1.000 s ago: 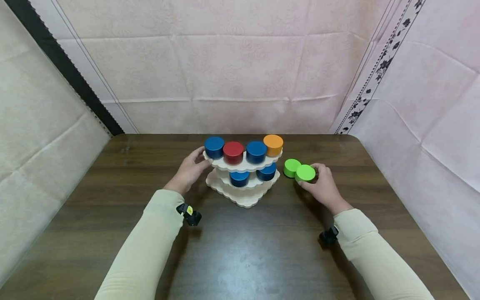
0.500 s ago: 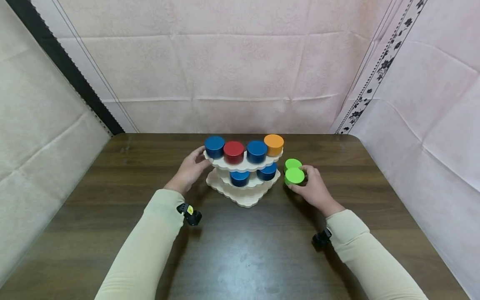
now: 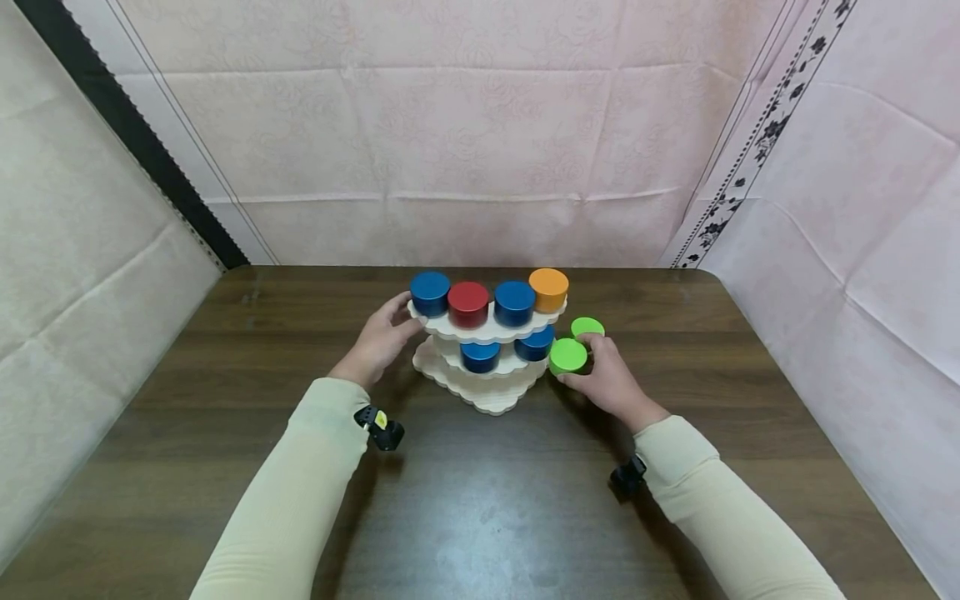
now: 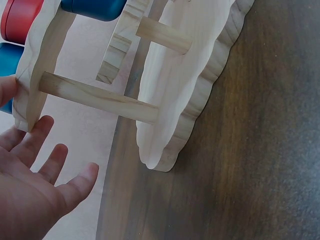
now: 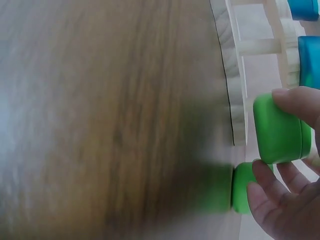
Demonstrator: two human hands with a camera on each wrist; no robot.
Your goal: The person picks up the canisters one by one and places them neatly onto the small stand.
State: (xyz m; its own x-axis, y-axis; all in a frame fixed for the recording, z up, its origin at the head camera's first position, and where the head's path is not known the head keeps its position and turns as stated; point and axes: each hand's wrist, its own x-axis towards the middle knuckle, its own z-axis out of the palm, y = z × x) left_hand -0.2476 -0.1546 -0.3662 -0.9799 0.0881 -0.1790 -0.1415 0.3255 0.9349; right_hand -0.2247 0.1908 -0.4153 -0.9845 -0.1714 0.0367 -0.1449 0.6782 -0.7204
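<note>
A wooden tiered stand [image 3: 491,398] with scalloped edges stands at the table's middle. My left hand [image 3: 381,340] pinches the left edge of its top tier, thumb above and fingers below in the left wrist view. Between the thumb and fingers of my right hand [image 3: 609,379] is a round green tin [image 5: 280,131], raised above the table by the stand's right side. A second green tin [image 3: 588,326] sits on the table just behind. Two blue tins, a red tin [image 3: 468,305] and an orange tin [image 3: 549,289] stand on the top tier.
Below, the middle tier bears two more blue tins [image 3: 480,357]. Wooden posts [image 4: 100,97] join the tiers. The brown table [image 3: 480,500] reaches back to a cloth-covered wall [image 3: 480,150], with cloth at both sides too.
My right hand has moved left with the green tin, away from the second green tin and up to the stand's right side. The left hand keeps its grip on the stand.
</note>
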